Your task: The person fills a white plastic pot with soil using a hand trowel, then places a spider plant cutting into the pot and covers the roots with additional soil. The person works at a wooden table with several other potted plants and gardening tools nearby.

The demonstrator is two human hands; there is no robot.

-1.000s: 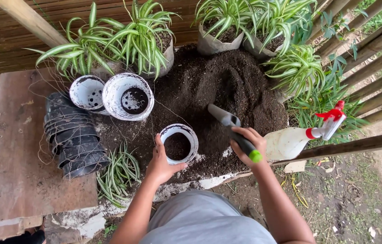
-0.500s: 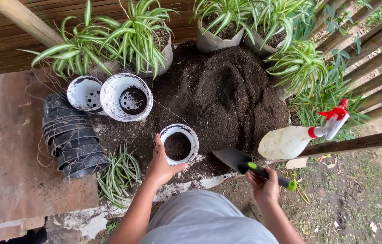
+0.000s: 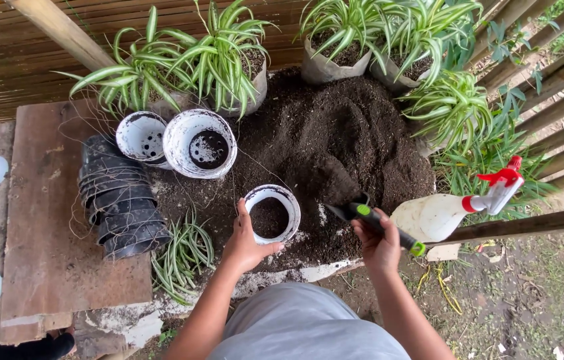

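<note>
Beside the soil heap (image 3: 335, 140), the left hand (image 3: 245, 243) clasps a small white pot (image 3: 271, 215), partly filled. The right hand (image 3: 378, 243) grips a trowel (image 3: 368, 217), its blade dug into soil: scooping seems underway; next, lifting the load level over the pot.

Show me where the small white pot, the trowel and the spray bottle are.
small white pot (image 3: 290, 202): head view, right side of its rim.
trowel (image 3: 370, 215): head view, black and green handle near the blade.
spray bottle (image 3: 436, 217): head view, middle of its pale body.
</note>
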